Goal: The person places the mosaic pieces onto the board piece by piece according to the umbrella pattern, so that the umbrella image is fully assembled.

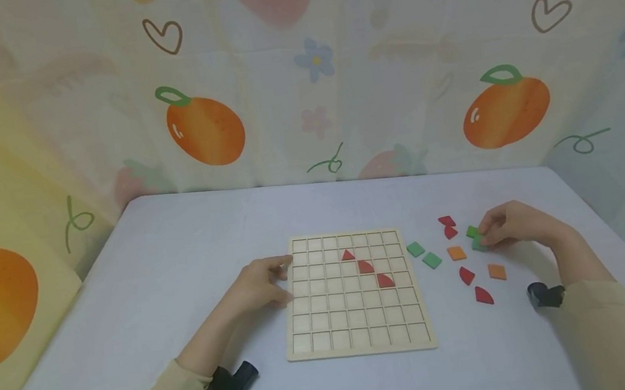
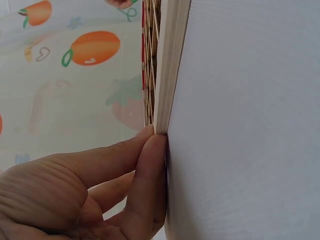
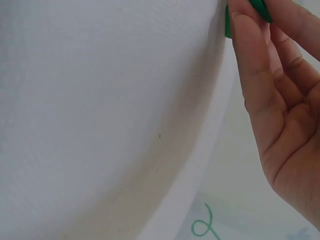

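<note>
A square wooden grid board (image 1: 301, 326) lies on the white table. Within its cells sit a red triangle (image 1: 348, 255) and two red quarter-circle pieces, one of them a quarter circle (image 1: 385, 280) lower down. My left hand (image 1: 256, 286) touches the board's left edge, thumb and fingertips spaced along it; the left wrist view shows fingertips against the board's side (image 2: 170, 75). Over on the right, my right hand (image 1: 511, 224) pinches a green square tile (image 1: 478, 243), seen also as a green tile (image 3: 261, 10) between fingertips. Another green tile (image 1: 471, 231) lies right beside it.
Between board and right hand lie two green tiles, including one green tile (image 1: 432, 261), an orange tile (image 1: 456, 253), and several red pieces such as a red quarter circle (image 1: 484, 295). Another orange tile (image 1: 497, 271) is nearer the right wrist. A fruit-printed curtain (image 1: 274, 94) hangs behind.
</note>
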A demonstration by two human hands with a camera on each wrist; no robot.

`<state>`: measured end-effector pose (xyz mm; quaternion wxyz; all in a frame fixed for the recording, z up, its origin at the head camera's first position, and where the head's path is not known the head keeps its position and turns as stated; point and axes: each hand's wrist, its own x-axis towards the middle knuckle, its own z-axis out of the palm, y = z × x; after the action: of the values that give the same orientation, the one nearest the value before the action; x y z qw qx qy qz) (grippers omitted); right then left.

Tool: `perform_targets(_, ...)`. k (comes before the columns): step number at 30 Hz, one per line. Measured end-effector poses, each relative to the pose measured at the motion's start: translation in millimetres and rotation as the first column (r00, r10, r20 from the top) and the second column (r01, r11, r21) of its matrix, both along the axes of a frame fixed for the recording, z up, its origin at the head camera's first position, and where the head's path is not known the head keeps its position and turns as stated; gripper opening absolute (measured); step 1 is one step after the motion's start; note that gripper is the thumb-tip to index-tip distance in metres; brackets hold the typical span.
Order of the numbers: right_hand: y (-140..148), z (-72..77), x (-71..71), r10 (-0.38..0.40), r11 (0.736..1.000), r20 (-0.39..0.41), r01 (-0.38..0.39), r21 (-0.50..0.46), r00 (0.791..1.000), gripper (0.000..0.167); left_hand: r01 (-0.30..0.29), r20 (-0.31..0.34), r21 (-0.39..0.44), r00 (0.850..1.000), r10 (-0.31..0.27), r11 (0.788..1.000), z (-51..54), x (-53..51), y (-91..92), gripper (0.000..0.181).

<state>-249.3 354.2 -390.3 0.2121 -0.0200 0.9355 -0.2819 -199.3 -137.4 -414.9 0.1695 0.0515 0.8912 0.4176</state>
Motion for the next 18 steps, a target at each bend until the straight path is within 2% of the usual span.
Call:
perform_targets(8,-9,7.1,1.8,0.028,0.999,-0.102,-0.032,-0.037,0.994,0.036,-0.004,0.004,-0.003,1.0,0.004,1.0,0.3,0.3,0.5,0.079)
perform_targets(18,-32,18.4,1.8,0.037,0.993,-0.162,-0.054,-0.103,0.986,0.036,-0.006,0.006,-0.008,1.0,0.006,1.0,-0.1,-0.3,0.6,0.08)
